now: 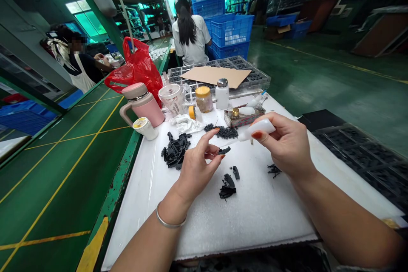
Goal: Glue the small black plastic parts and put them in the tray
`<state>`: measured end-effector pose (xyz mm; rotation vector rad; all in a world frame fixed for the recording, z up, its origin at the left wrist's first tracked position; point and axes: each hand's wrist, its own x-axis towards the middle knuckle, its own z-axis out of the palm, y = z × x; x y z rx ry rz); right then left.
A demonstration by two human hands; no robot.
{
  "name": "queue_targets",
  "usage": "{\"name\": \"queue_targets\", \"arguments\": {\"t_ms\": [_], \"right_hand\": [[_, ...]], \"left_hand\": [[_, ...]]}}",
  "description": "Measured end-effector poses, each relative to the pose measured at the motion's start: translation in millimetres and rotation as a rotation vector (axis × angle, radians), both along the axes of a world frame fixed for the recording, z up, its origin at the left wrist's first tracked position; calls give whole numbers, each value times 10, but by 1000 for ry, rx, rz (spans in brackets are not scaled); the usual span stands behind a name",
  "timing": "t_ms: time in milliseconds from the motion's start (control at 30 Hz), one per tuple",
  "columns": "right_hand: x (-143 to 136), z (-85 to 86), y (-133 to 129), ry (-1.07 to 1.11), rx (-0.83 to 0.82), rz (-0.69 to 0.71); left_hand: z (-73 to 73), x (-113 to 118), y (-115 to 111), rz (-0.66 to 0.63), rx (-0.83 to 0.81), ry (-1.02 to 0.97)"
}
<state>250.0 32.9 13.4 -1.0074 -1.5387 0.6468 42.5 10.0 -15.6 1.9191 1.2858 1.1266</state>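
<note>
Between thumb and fingers, my left hand (198,162) pinches a small curved black plastic part (224,150) above the white work surface (255,216). My right hand (288,142) grips a white squeeze bottle (262,127), its thin nozzle pointing left towards that part; whether the tip touches it I cannot tell. Below the left hand lie a few loose black parts (228,186). A heap of similar black parts (176,149) sits to the left, and a pile of small black rings (225,131) lies behind my hands. Thin black pieces (273,171) rest under the right hand.
A pink thermos (145,108), a small white tub (145,128), a clear mug (172,97), a yellow-lidded jar (204,98) and a pump bottle (222,94) line the back. Compartment trays (360,148) stand at right. A green conveyor belt (63,170) runs along the left. Two people sit beyond.
</note>
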Motion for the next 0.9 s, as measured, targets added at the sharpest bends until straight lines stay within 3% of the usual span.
{"name": "queue_targets", "arguments": {"t_ms": [333,467,733,900], "right_hand": [[19,8,-1,2,-9,-3],[46,-30,58,145,-60,21],[64,-54,202,711,-356,122],[-92,-129,158,670,-636,342]], "left_hand": [[4,-1,1,16,-28,-37],[12,-4,0,24,-32,-52],[16,-7,-2,53,-72,-125],[28,-8,5,92,-136,-241]]}}
